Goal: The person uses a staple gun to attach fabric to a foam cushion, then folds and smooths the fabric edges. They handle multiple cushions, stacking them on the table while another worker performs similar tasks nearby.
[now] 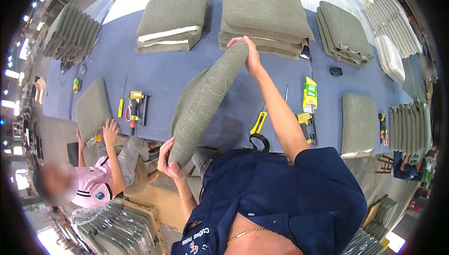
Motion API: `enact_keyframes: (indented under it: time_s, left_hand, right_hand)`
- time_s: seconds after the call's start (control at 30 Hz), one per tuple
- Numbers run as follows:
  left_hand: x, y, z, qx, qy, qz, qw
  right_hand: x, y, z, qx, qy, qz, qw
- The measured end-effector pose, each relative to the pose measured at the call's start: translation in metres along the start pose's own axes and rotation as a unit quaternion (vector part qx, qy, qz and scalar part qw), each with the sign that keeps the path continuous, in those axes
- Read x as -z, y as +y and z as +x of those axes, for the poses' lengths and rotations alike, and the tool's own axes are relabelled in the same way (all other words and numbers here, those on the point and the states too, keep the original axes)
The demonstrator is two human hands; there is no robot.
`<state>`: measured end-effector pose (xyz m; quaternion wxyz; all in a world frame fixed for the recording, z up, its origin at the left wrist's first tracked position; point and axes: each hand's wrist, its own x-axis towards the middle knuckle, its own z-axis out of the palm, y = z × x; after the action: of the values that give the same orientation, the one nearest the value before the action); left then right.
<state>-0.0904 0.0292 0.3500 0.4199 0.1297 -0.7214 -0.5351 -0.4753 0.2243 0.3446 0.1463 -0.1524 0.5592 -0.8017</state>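
A grey-green upholstered seat cushion [206, 100] is held up on edge, tilted, above the blue table. My left hand [171, 161] grips its near lower end, thumb on one side and fingers on the other. At the far upper end, my right hand [249, 54] is closed around the edge. Under my right forearm lie a yellow utility knife [258, 123] and a black strap [260, 142]. A yellow-and-black staple gun [306, 126] is just right of that forearm, with a green-and-yellow box [309, 93] beyond it.
Stacks of grey-green fabric covers [262, 11] line the blue table's [154, 72] far side. Left, a co-worker in a pink shirt [96, 180] handles another cushion [92, 105], near a second staple gun [136, 107]. To the right stand a cushion [359, 119] and a row of cushions [409, 126].
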Motion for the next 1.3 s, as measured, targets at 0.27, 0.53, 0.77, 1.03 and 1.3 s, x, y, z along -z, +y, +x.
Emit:
enact_keyframes:
  time_s: [0.27, 0.53, 0.77, 1.03, 1.3]
  left_hand:
    - [0.075, -0.012, 0.049, -0.016, 0.201, 0.176, 0.964]
    - [-0.107, 0.052, 0.172, -0.202, -0.212, 0.506, 0.811]
    - [-0.239, -0.012, 0.257, -0.208, -0.343, 0.490, 0.774]
    - [-0.256, -0.020, 0.291, -0.169, -0.470, 0.402, 0.767]
    - [-0.256, -0.024, 0.311, 0.023, -0.608, 0.305, 0.732]
  right_hand:
    - [-0.067, -0.013, -0.044, 0.116, 0.046, -0.052, 0.991]
    - [-0.079, 0.005, -0.007, 0.330, 0.174, -0.286, 0.883]
    - [-0.090, 0.012, 0.042, 0.293, 0.138, -0.346, 0.880]
    - [-0.073, 0.011, 0.062, 0.247, 0.132, -0.363, 0.889]
    - [-0.047, 0.006, 0.064, 0.162, 0.111, -0.365, 0.910]
